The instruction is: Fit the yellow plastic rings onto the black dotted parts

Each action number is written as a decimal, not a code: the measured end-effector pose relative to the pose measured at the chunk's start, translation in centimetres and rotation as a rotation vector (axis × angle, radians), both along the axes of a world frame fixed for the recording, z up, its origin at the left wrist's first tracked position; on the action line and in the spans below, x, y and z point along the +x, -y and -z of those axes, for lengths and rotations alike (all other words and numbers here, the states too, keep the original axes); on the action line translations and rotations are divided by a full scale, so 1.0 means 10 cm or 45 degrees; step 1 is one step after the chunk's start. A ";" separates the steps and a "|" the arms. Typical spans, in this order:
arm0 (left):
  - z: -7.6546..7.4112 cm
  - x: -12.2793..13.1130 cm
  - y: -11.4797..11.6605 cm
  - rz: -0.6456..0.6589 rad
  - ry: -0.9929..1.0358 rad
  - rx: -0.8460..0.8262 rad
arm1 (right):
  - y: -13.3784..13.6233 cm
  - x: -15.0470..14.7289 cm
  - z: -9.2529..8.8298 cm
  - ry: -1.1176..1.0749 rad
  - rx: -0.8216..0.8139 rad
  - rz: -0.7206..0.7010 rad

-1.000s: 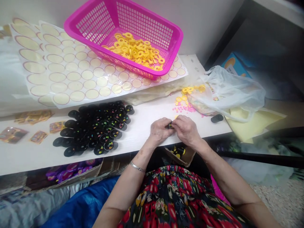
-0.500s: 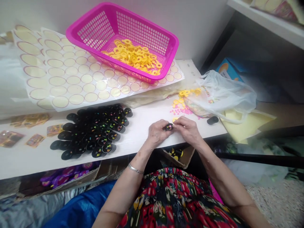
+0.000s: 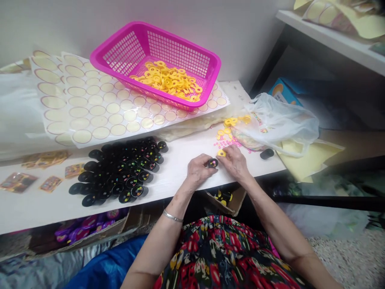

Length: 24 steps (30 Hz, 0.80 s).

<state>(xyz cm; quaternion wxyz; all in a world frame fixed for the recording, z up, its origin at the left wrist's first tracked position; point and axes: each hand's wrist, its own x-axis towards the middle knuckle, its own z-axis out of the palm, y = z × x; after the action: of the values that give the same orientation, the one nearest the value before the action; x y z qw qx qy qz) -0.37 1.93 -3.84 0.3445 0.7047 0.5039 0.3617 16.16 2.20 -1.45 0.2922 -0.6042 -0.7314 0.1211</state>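
My left hand (image 3: 199,170) is closed round a small black cylindrical cup (image 3: 213,162), its open top facing up with pink and other coloured bits inside. Just right of it, my right hand (image 3: 236,162) has its fingertips pinched at a yellow ring-shaped piece (image 3: 221,153), close above the white table. Beyond the hands lie small pink beads (image 3: 225,142) and loose yellow ring pieces (image 3: 231,121). To the left, many black cups (image 3: 120,170) stand packed together, coloured bits showing in several.
A pink basket (image 3: 216,66) of yellow ring pieces rests on sticker sheets (image 3: 99,110). On the right are a plastic bag (image 3: 285,120), a lone black cup (image 3: 266,153) and yellow paper (image 3: 309,160). Small printed cards (image 3: 51,183) lie at left. A cardboard box (image 3: 237,200) sits below the table edge.
My right fingers have drawn back from the black cup to the yellow ring piece, which shows more fully. The left hand still holds the cup. The camera view has tilted slightly.
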 end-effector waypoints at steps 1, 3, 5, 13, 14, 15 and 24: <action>0.00 0.00 0.00 -0.001 0.004 0.006 | 0.03 -0.01 -0.04 -0.071 0.026 -0.037; 0.01 0.00 0.00 0.007 0.012 0.013 | 0.09 -0.03 -0.13 -0.125 0.036 -0.159; 0.01 -0.01 0.00 0.022 0.021 0.012 | 0.14 -0.08 -0.23 -0.054 0.004 -0.271; -0.03 -0.02 0.01 0.035 0.016 -0.006 | 0.18 -0.18 -0.29 0.182 -0.082 -0.280; -0.04 -0.01 0.01 0.033 0.013 -0.016 | 0.18 -0.18 -0.28 0.180 -0.092 -0.280; -0.05 -0.02 0.01 0.029 0.009 -0.025 | 0.18 -0.18 -0.28 0.168 -0.103 -0.278; -0.11 -0.11 -0.02 -0.014 0.533 -0.292 | 0.22 -0.22 -0.23 -0.102 -0.163 -0.229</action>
<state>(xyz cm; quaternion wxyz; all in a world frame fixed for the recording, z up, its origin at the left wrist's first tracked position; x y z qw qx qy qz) -1.47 2.11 -2.73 0.5173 0.5679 0.4630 0.4421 13.96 0.04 0.87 0.2698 -0.5484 -0.7611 0.2173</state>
